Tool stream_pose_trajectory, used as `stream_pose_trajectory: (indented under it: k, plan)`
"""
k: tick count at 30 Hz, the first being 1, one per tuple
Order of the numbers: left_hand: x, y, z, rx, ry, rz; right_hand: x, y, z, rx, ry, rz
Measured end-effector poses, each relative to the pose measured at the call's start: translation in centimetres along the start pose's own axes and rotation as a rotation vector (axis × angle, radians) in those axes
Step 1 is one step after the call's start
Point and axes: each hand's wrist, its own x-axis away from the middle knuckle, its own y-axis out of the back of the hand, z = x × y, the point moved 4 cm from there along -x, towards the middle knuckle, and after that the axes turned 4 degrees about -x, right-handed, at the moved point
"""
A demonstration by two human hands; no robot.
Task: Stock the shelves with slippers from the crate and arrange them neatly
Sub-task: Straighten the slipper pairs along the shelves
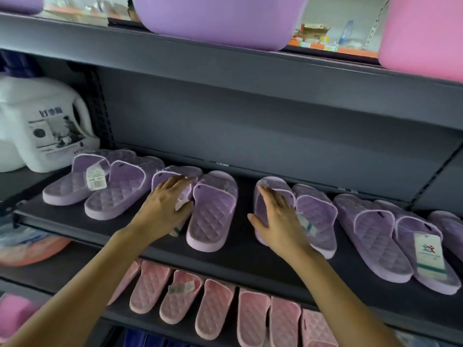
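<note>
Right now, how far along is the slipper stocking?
Done: purple slippers line the middle shelf, pink slippers the one below. In hand: left hand rests on the second pair, right hand on the third pair, a gap between them. Left: evening that spacing; crate not in view.

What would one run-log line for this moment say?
left hand: flat on purple slipper | right hand: flat on neighbouring pair's slipper | shelf: purple pairs in row

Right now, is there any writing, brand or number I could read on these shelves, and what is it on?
White jug label: big Chinese characters, too blurred to quote.
White tag on the leftmost purple slipper: print too small to read.
Hang tag on a purple slipper at the right: coloured logo, words too small.
No text is clearly readable.
</note>
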Motion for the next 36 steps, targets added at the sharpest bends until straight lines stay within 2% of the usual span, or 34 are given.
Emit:
stream_pose_trajectory:
  k: [9,13,17,27,30,32,36]
  plan:
    - [-0.8,-0.2,5.6,0.08,-0.122,0.111,-2.6,-5.5,7.0,-0.082,-0.061,0.032]
    - [-0.2,-1.2,6.8,0.115,-0.168,0.223,-2.8,-7.5,8.3,-0.061,-0.124,0.074]
    - [0.0,-1.1,6.4,0.136,-0.178,0.214,-2.6,-8.7,8.7,-0.031,-0.197,0.13]
    - [-1.3,-2.4,5.5,0.083,-0.013,0.107,-2.5,-9.4,7.8,-0.033,-0.236,0.126]
    - [-1.9,-2.1,6.1,0.286,0.133,0.21,-2.5,-9.3,7.7,-0.056,-0.238,0.148]
    - [-2.6,-1.1,6.7,0.373,0.203,0.209,-2.5,-9.2,7.4,-0.07,-0.224,0.161]
    - [-3.5,1.1,8.3,0.295,0.219,0.165,-2.4,-9.0,7.0,-0.106,-0.207,0.136]
